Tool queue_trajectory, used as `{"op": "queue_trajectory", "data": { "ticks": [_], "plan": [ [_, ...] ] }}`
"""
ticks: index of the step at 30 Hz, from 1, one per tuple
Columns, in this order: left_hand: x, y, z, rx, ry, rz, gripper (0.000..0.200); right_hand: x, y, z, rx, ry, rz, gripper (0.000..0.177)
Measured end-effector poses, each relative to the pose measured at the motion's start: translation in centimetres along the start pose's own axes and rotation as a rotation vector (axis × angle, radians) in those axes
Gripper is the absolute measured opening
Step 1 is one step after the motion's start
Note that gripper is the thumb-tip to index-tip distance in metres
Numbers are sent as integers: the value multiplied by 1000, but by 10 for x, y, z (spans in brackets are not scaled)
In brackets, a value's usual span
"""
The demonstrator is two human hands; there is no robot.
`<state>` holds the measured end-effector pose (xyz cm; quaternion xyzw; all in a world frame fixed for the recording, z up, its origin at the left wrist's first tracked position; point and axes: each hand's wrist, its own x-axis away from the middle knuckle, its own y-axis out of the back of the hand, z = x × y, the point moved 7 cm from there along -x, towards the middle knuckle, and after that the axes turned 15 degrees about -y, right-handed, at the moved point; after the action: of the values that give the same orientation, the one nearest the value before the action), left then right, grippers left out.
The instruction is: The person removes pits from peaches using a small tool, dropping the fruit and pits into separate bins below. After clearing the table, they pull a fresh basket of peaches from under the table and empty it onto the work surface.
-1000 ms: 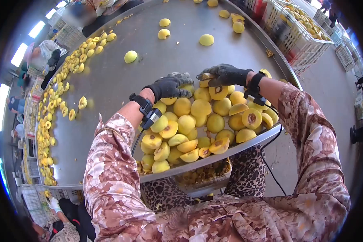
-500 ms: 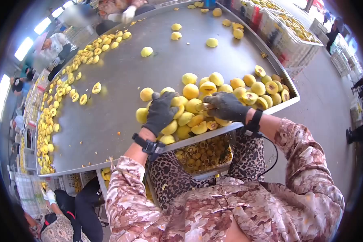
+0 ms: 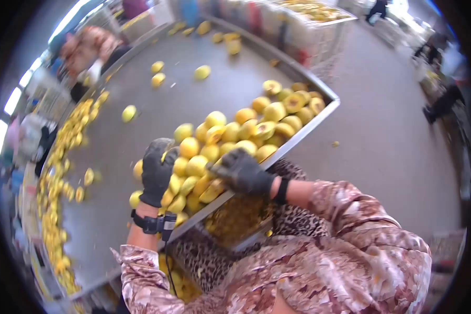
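Observation:
Both hands wear dark gloves over a pile of yellow halved fruit (image 3: 214,120) at the near edge of a metal table (image 3: 120,149). My left hand (image 3: 158,170) is at the pile's left side, its fingers curled against a small piece of yellow fruit near the fingertips. My right hand (image 3: 243,172) lies over the pile's near edge, fingers bent, beside a cut half (image 3: 212,191); what it holds is hidden and blurred. Below the table edge, between the knees, sits a bin (image 3: 240,217) of fruit scraps.
A long band of fruit halves (image 3: 52,199) lines the table's left side. A few halves lie near the far edge. Crates of fruit (image 3: 319,10) stand behind. A person in patterned sleeves (image 3: 91,47) is at the far left; others are farther off.
The view has turned, so the table appears rotated and shifted left. My left hand has moved away from my right hand, to the outer left side of the pile.

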<state>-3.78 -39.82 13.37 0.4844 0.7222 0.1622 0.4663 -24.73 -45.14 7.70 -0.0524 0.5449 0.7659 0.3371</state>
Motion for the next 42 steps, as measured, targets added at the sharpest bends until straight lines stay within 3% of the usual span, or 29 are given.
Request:
{"op": "queue_trajectory", "data": {
  "ticks": [2, 3, 4, 5, 6, 7, 8, 11, 14, 15, 18, 21, 24, 26, 28, 29, 32, 33, 37, 40, 42],
  "plan": [
    [-41, -52, 9, -126, -474, 261, 29, 6, -3, 1, -45, 58, -27, 43],
    [-58, -83, 57, 208, -125, 231, 33, 14, -9, -1, -23, 56, -97, 39],
    [-82, -119, 87, 42, -313, 288, 38, 14, 3, 4, 40, 122, -182, 38],
    [-96, -158, 116, -27, -321, 508, 46, 15, -7, 3, 140, 24, -85, 38],
    [-107, -181, 125, 42, -194, 559, 53, 13, -47, -13, 237, 19, -130, 40],
    [-114, -188, 108, 17, -251, 626, 57, 13, -5, -4, 210, 38, -86, 32],
    [-118, -195, 104, -23, -154, 761, 58, 10, 24, 24, 139, 70, -36, 26],
    [-120, -199, 89, -95, -153, 960, 62, 22, 18, 21, 269, 183, -142, 28],
    [-108, -169, 68, 47, -113, 746, 62, 32, 10, 17, 152, 244, -454, 30],
    [-101, -156, 55, 124, -77, 656, 62, 8, -7, 12, 116, 10, 102, 38],
    [-64, -116, 8, 349, 50, 413, 62, 9, 50, 19, -126, 54, -356, 48],
    [-31, -94, -34, 480, 101, 271, 62, -2, 77, 5, -514, -303, -506, 35],
    [-11, -80, -56, 533, 97, 189, 62, -17, 44, -26, -1280, -678, 27, 36],
    [-7, -72, -66, 552, 86, 148, 62, -10, 28, -22, -1516, -673, 134, 40],
    [-7, -67, -73, 564, 74, 118, 62, 7, 67, 0, -1716, -735, 199, 37],
    [-5, -63, -74, 576, 68, 95, 63, 14, 49, -11, -1762, -742, 184, 27],
    [1, -60, -78, 572, 37, 75, 63, 27, 77, 1, -1890, -661, 241, 21],
    [5, -64, -80, 564, 18, 86, 63, 32, 84, 5, -1885, -747, 202, 23],
    [16, -64, -83, 500, -38, 98, 63, 45, 89, 14, -1954, -674, 272, 27],
    [16, -66, -90, 459, -74, 120, 63, 58, 87, 13, -2030, -670, 146, 23],
    [-8, -67, -99, 442, -152, 133, 63, 68, 71, -6, -1909, -806, 135, 27]
  ]
}}
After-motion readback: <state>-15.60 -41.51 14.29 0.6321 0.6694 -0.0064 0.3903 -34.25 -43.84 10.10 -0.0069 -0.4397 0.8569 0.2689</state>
